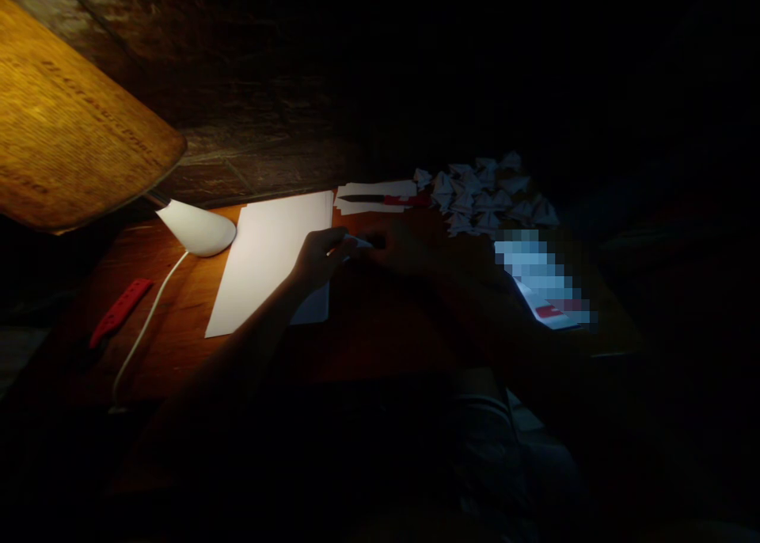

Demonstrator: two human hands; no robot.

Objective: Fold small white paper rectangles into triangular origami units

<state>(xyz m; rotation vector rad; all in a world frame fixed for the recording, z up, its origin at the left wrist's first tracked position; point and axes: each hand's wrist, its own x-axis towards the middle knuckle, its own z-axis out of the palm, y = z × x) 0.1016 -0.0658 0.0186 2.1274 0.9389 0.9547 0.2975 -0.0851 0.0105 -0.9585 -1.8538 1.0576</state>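
My left hand point(321, 256) is closed on a small piece of white paper point(356, 242), above the right edge of a stack of white sheets point(273, 250). From the other side my right hand point(395, 248) reaches the same paper with its fingers drawn together; it lies in deep shadow, so its exact hold is hard to see. Beyond the hands a knife point(404, 200) with a red handle and dark blade rests on cut paper pieces point(374, 188). Several folded white paper shapes point(475, 195) are heaped at the back right.
On the left stands a lamp with a white base point(205, 230), a white cord point(148, 325) and a tilted yellow-brown shade point(77, 123). A red object like a cutter or power strip point(120, 312) lies near the table's left edge. A lit phone point(540, 282) lies at right.
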